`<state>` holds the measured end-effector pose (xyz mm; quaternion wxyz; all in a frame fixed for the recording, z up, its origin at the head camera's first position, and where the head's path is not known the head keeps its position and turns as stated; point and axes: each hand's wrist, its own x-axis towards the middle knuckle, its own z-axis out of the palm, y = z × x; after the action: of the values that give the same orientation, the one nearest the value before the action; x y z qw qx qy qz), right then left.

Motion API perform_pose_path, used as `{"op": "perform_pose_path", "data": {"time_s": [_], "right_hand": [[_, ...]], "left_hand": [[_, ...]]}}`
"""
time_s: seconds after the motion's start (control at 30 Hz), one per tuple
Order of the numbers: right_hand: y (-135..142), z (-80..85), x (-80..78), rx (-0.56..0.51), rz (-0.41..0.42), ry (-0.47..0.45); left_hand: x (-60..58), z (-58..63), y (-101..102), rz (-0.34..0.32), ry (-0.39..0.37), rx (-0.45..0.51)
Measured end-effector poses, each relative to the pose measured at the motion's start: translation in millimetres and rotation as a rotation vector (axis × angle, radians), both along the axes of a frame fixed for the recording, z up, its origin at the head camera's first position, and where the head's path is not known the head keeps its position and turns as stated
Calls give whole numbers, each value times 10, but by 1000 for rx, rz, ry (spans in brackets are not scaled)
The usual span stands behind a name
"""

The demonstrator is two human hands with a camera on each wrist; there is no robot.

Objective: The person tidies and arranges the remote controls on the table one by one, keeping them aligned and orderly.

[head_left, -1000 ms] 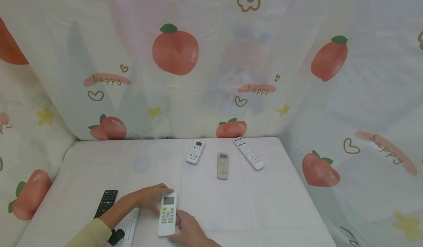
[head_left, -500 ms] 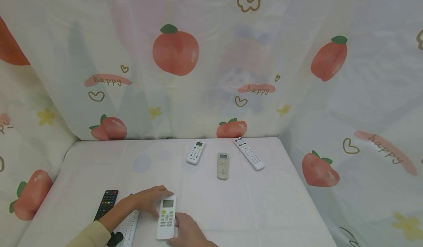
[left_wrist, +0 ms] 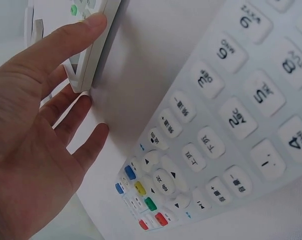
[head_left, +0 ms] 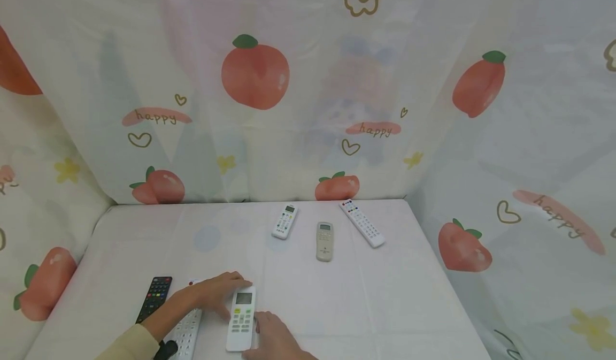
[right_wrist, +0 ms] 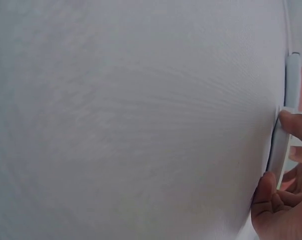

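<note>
A white air-conditioner remote control (head_left: 239, 328) with a small grey screen lies near the front of the table, between both hands. My left hand (head_left: 217, 292) holds its far left corner, thumb along the left side and fingers at the top end. In the left wrist view, the thumb of the left hand (left_wrist: 38, 117) presses the remote's edge, and the other fingers spread below. My right hand (head_left: 276, 337) grips the near right corner, thumb at the bottom end. The right wrist view catches the right hand (right_wrist: 281, 212) at the remote's thin side (right_wrist: 278, 150).
Left of the hands lie a black remote (head_left: 155, 298) and a long white remote (head_left: 186, 332), partly under the left forearm. Farther back are a small white remote (head_left: 285, 222), a beige one (head_left: 324, 242) and another long white one (head_left: 362, 223). Printed cloth walls (head_left: 289, 151) enclose the table.
Both hands have shifted the white air-conditioner remote slightly toward the near edge and a little left. The other remotes have stayed in place.
</note>
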<state>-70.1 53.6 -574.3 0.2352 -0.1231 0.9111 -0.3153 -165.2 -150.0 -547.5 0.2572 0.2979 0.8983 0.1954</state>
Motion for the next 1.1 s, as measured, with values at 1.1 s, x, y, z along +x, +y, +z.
{"op": "perform_pose_path", "data": {"time_s": [1.1], "right_hand": [[257, 118, -113, -25, 48, -18]], "left_hand": [[-33, -7, -68, 87, -59, 198]]}}
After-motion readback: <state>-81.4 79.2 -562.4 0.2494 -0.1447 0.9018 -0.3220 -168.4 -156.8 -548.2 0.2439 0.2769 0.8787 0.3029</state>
